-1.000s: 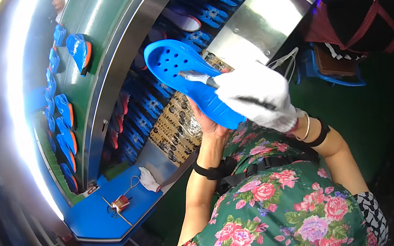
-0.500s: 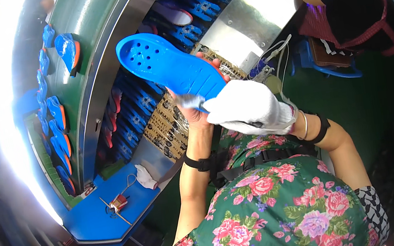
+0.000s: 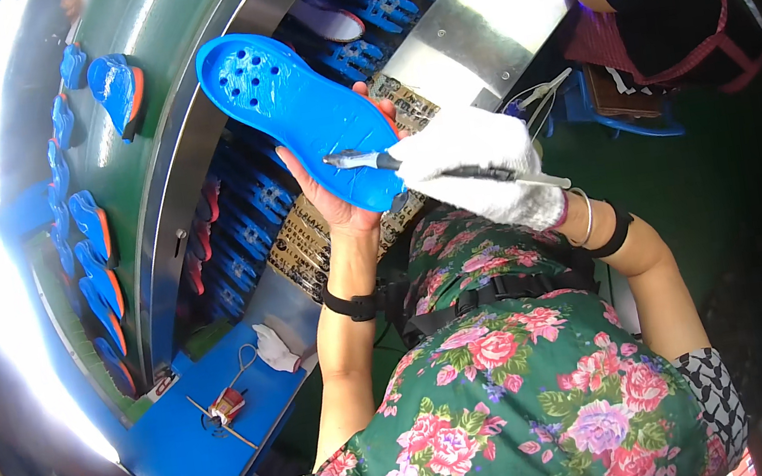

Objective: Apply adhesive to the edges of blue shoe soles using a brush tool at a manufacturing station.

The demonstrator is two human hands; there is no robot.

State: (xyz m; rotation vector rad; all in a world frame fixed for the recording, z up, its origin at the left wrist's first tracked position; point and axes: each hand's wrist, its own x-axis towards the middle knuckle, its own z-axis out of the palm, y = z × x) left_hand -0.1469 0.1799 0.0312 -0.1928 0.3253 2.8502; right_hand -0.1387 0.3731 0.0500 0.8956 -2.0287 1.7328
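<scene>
The left hand [image 3: 337, 203] is curved partly open and grips the shoe sole [image 3: 325, 119], located at the upper centre of the frame: palm beneath, thumb at the left edge, fingertips at the right edge. This cradle grip appears to leave the blue face exposed and support it from below. The right hand [image 3: 478, 166], in white fabric, is closed around the handle of a brush [image 3: 370, 159]; the bristle end lies over the lower part of the face, apparently in contact. Aligning the handle toward the wrist presumably steadies the tip. Upper left: blue soles [image 3: 90, 220] lie along a green conveyor [image 3: 148, 37], presumably lined up for order. Lower left: a loose glove [image 3: 275, 348] rests on a blue table [image 3: 166, 443]
</scene>
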